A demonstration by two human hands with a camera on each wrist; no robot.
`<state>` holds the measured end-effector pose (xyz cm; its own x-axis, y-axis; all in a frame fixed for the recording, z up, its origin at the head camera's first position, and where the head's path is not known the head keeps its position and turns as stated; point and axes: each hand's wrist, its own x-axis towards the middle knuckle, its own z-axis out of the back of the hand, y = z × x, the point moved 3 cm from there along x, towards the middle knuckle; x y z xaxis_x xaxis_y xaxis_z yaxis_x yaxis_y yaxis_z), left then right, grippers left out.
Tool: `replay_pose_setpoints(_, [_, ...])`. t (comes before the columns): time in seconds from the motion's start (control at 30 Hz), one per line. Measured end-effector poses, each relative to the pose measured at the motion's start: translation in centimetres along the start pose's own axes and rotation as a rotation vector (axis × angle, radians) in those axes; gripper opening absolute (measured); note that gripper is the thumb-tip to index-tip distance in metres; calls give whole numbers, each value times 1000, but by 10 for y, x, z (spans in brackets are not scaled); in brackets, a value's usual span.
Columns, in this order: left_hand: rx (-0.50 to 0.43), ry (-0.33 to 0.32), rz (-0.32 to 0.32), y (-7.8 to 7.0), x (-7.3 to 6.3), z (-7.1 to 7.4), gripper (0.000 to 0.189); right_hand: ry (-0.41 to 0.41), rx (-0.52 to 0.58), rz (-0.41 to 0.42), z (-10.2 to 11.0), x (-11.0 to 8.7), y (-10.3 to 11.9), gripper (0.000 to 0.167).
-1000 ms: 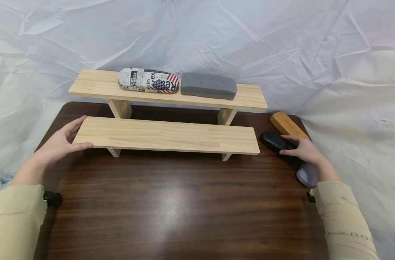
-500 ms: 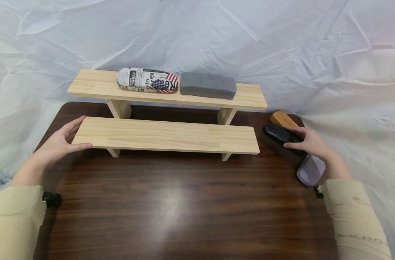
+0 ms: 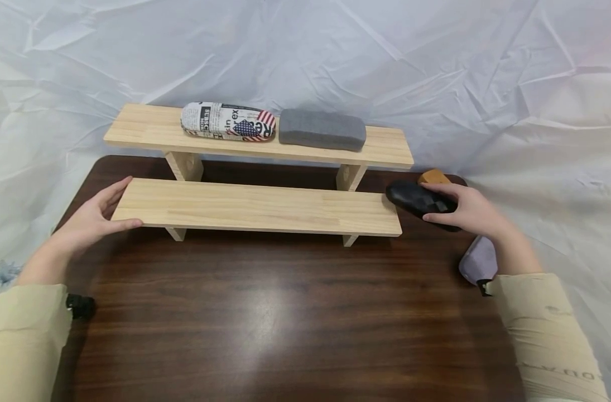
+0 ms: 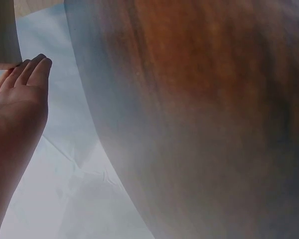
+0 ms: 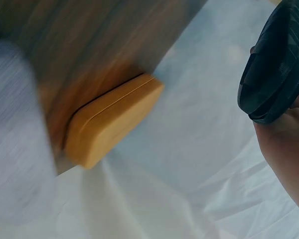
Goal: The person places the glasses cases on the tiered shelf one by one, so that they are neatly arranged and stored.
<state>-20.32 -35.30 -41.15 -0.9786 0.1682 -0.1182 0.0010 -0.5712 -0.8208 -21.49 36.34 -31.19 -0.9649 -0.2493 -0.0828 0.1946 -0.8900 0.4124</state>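
Note:
My right hand (image 3: 468,212) grips a black glasses case (image 3: 410,198) off the table, thumb in front and fingers behind. Its far end overlaps the right end of the lower shelf in the head view; whether they touch I cannot tell. In the right wrist view the black glasses case (image 5: 274,64) shows at the upper right. My left hand (image 3: 86,220) holds the left end of the lower wooden shelf (image 3: 255,206), thumb at the front edge and fingers at the back corner. A newsprint-patterned glasses case (image 3: 227,121) and a grey glasses case (image 3: 321,130) lie on the upper shelf (image 3: 144,125).
An orange-brown glasses case (image 5: 114,119) lies at the table's right back edge, partly hidden in the head view. A greyish-purple case (image 3: 478,261) lies near my right wrist. Dark wooden table (image 3: 245,312) stretches in front of the shelves; white sheeting (image 3: 305,50) hangs behind.
My right hand has lifted the black glasses case, first rightward, then left toward the lower shelf's right end. More of the purple case came into view. My left hand has stayed put.

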Motion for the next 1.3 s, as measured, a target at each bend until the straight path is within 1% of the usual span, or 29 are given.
replay_pose_setpoints(0.2, [4,-5,-2,1,-1,1,108,-31,-15,135,-7,4,32,72])
replay_pose_setpoints(0.3, [-1,-2,-5,1,-1,1,108,-27,-19,187,-12,8,45,72])
replay_pose_setpoints(0.53, [-1,-1,-4,0,-1,1,108,52,21,301,-30,19,74,71])
replay_pose_setpoints(0.8, [-8,-4,-11,0,-2,2,108,86,47,372,-52,35,105,71])
replay_pose_setpoints(1.1, [-14,-3,-4,-2,0,0,108,132,86,375,-73,47,133,74])
replay_pose_setpoints(1.3, [-24,-13,-12,-2,0,-1,107,117,137,454,-87,58,160,74])
